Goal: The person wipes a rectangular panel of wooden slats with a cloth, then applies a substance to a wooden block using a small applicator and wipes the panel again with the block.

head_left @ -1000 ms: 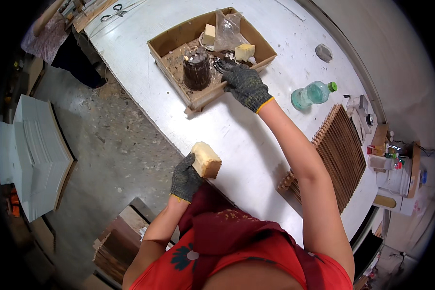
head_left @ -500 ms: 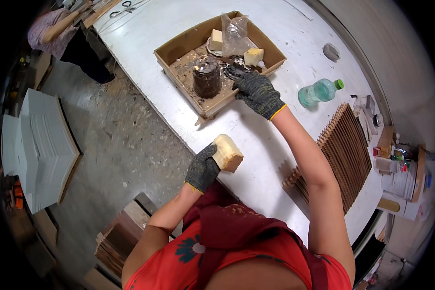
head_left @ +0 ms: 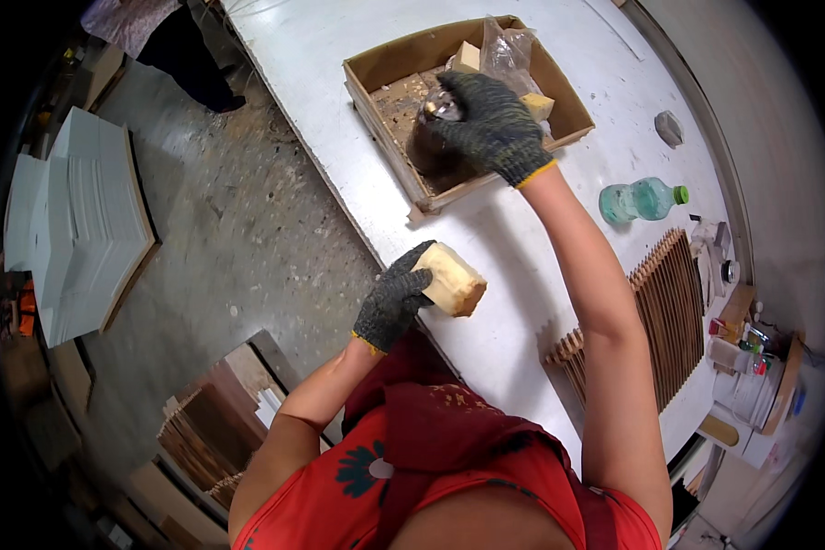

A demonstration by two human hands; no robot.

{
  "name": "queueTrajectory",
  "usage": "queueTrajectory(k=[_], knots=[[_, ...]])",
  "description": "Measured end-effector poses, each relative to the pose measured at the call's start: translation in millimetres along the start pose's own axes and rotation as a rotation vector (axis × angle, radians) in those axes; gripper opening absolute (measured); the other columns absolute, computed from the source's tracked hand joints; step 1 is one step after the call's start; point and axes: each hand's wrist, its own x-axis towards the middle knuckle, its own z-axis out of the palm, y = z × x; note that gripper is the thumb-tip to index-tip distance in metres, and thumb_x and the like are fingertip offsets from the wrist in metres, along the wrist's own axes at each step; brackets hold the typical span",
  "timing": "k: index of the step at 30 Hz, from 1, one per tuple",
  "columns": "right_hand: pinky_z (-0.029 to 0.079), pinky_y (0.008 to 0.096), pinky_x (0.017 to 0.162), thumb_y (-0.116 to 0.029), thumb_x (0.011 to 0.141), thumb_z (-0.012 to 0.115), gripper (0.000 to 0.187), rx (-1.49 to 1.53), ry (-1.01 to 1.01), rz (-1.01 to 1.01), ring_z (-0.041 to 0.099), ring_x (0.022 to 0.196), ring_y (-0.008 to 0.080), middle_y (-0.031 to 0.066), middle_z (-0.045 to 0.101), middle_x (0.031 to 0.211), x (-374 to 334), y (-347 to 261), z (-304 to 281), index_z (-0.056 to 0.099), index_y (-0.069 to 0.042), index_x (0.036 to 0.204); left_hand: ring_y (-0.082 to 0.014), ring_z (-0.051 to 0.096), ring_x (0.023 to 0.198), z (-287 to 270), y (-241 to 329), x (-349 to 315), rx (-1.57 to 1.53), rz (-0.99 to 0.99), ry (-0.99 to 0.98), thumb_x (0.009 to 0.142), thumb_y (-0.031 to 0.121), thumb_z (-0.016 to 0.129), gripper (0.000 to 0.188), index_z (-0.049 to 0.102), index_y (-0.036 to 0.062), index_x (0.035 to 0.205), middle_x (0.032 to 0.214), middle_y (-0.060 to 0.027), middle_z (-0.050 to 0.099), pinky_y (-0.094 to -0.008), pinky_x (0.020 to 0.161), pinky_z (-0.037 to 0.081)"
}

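My left hand (head_left: 396, 298), in a dark grey knit glove, is closed around a pale yellow foam block (head_left: 452, 280) with a browned, uneven end. The block is held near the table edge. My right hand (head_left: 495, 119), gloved the same way, reaches into a shallow cardboard box (head_left: 412, 60). Its thumb and fingers are curled around the upper part of a dark brown, grimy can (head_left: 426, 151), covering its right side. Behind that hand lie two more foam blocks, one pale (head_left: 466, 58) and one yellowish (head_left: 537, 105), beside a clear plastic bag (head_left: 507, 55).
On the white table (head_left: 504, 302) a green-capped bottle (head_left: 646, 200) lies near a ridged stack of brown boards (head_left: 665, 321). A small grey lump (head_left: 669, 128) sits farther back. Stacked white sheets (head_left: 92, 229) stand on the floor at left, and another person (head_left: 188, 55) is at far left.
My right hand has moved from the box's near right corner leftward onto the can. The left hand still holds the foam block, now turned slightly. The view has shifted, moving the table contents rightward.
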Motion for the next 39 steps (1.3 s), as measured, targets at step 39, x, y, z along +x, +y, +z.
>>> queueTrajectory(k=[39], knots=[[0.048, 0.0447, 0.078, -0.038, 0.081, 0.06, 0.034, -0.463, -0.466, 0.193, 0.063, 0.088, 0.0353, 0.0167, 0.066, 0.094, -2.7, 95.1, -19.4, 0.069, -0.01, 0.098, -0.0207, 0.059, 0.106, -17.8, 31.7, -9.7, 0.428, 0.37, 0.013, 0.078, 0.016, 0.072, 0.056, 0.05, 0.0006, 0.127, 0.12, -0.0116, 0.059, -0.0329, 0.088, 0.048]])
